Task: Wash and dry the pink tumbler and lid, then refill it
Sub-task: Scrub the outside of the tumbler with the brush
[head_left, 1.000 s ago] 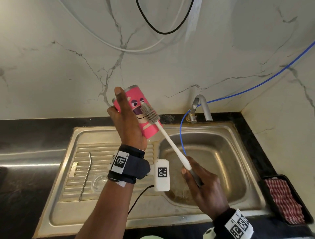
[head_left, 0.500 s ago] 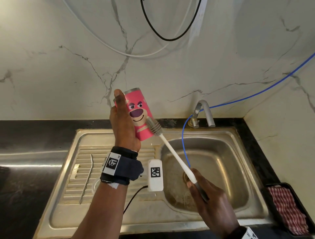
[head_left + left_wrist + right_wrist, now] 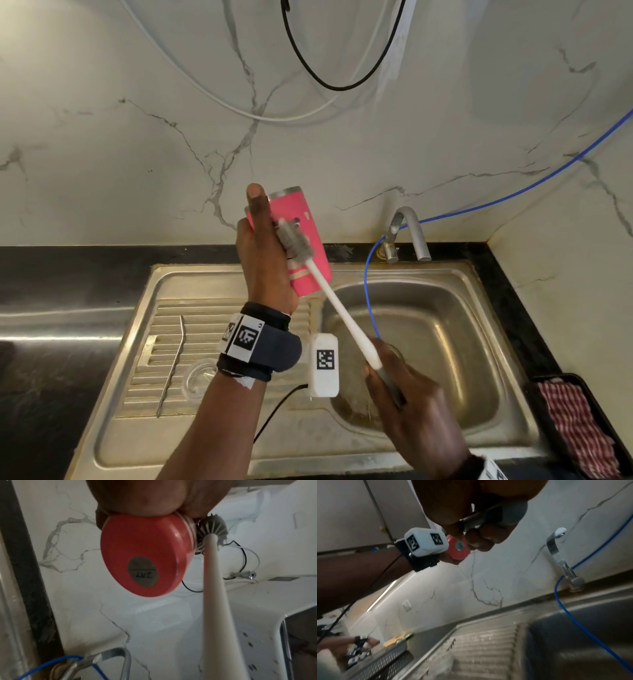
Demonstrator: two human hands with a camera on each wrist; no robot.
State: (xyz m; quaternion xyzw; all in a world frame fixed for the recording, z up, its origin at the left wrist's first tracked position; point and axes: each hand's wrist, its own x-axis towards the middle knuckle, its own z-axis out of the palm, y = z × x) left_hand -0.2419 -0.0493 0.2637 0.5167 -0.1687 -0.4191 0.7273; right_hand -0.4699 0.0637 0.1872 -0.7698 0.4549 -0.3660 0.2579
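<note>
Right hand: the person's right hand (image 3: 409, 407), nearest the sink's front edge, had its fingers curled around the grey grip of the long white bottle brush (image 3: 337, 308).
Brush axis: the handle ran from that hand up and away to the left; its grey bristle head (image 3: 294, 241) lay against the tumbler's side.
Left hand: the left hand (image 3: 265, 263) gripped the pink metal tumbler (image 3: 306, 255), thumb straight along its wall.
Tumbler place: held in the air above the seam between drainboard and steel sink basin (image 3: 455, 339), rim tilted toward the marble wall, base toward the person.
Judgement: the left hand probably has to turn the tumbler for the next stroke.
Far: the curved steel tap (image 3: 409, 233) stood at the sink's back edge.
</note>
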